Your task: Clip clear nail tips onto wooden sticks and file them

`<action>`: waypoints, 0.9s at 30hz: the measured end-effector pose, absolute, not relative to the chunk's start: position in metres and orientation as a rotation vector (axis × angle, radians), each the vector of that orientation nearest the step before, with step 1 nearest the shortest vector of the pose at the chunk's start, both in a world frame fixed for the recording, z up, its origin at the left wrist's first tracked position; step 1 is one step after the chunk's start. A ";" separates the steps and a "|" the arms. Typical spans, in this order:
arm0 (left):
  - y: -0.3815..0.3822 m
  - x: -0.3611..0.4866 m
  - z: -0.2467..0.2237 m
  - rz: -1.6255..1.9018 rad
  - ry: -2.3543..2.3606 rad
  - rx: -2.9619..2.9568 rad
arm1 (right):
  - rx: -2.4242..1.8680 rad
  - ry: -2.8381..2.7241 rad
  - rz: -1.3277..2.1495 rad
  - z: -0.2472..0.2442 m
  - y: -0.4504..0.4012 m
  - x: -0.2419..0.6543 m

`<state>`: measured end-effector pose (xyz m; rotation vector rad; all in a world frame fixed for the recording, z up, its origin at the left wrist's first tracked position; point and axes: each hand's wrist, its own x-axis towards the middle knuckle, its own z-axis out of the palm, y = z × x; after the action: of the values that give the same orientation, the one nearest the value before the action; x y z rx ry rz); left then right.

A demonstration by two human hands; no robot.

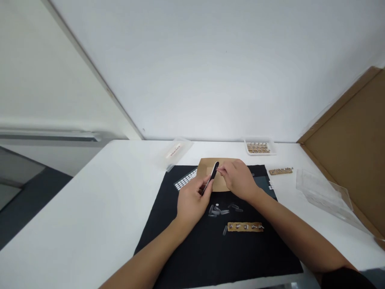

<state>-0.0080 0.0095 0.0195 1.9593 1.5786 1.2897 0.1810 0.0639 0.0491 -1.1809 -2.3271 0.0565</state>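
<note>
My left hand [192, 200] grips the lower part of a black nail file [213, 171] with a pale edge, which slants up to the right. Close by the file's upper end, my right hand [237, 177] is closed in a pinch; what lies between its fingertips is too small to make out. Beneath both hands is a brown paper tray [206, 163] on a black cloth [192, 257]. Clear nail tips [215, 210] lie scattered nearer to me. Below them sits a cork-coloured strip [245, 227] with several metal holders, one loose tip [225, 230] at its left end.
A sheet of white dots [185, 179] lies left of the tray. Farther back are a plastic pouch [177, 152] and a white box [260, 147] of holders. On the right are another strip [280, 171], clear plastic cases [325, 194] and a cardboard box [349, 148].
</note>
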 end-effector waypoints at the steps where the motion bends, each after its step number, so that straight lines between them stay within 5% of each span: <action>1: 0.010 -0.008 0.020 1.282 1.580 1.961 | -1.167 -2.352 0.044 0.048 0.064 0.182; 27: 0.009 -0.008 0.021 1.304 1.585 1.992 | -1.081 -2.411 0.016 0.062 0.064 0.188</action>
<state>-0.0080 0.0088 0.0206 1.9925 1.5851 1.3038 0.1881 0.0642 0.0619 -1.0809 -2.4110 0.0159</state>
